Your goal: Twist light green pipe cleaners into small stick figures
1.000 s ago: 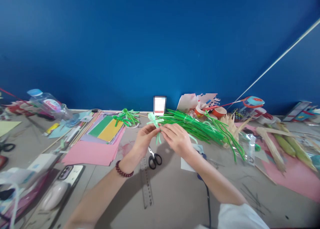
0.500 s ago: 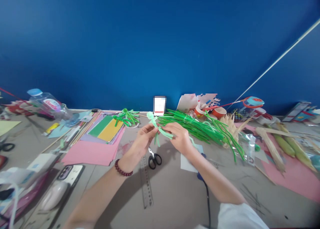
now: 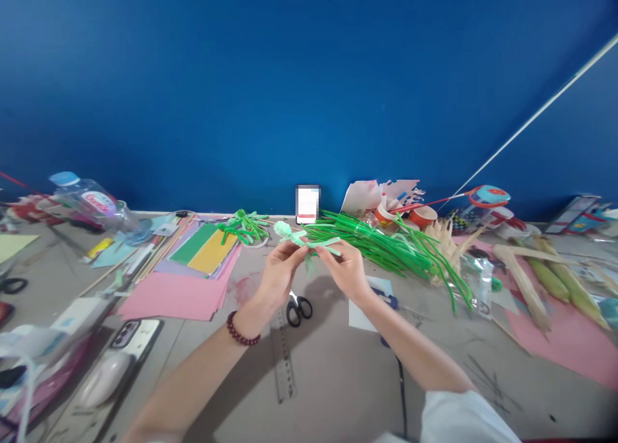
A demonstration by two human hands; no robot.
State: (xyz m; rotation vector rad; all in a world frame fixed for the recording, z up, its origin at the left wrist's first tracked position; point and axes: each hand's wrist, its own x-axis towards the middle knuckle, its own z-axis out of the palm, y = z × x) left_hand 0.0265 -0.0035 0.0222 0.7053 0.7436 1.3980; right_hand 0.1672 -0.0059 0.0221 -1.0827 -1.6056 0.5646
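Observation:
Both hands meet above the middle of the table around a pale green pipe-cleaner figure [image 3: 282,230] with a rounded end and several loose strands. My left hand [image 3: 282,269] pinches its body between thumb and fingers. Closed on the strands at its right side is my right hand [image 3: 346,269], its thumb and fingertips close to the left ones. Below the hands lie black-handled scissors [image 3: 299,310], their blades partly covered by my left hand, and a clear ruler [image 3: 283,359].
A bundle of green pipe cleaners [image 3: 386,246] lies right of the hands. Finished-looking green pipe-cleaner shapes [image 3: 244,225] sit behind left, beside coloured sheets [image 3: 174,296]. A phone with a blurred screen [image 3: 308,203] leans on the blue wall. A mouse [image 3: 106,378] rests far left.
The pale green figure has tipped over to the left and sits slightly lower. My right hand has turned, its fingertips now pointing toward my left hand.

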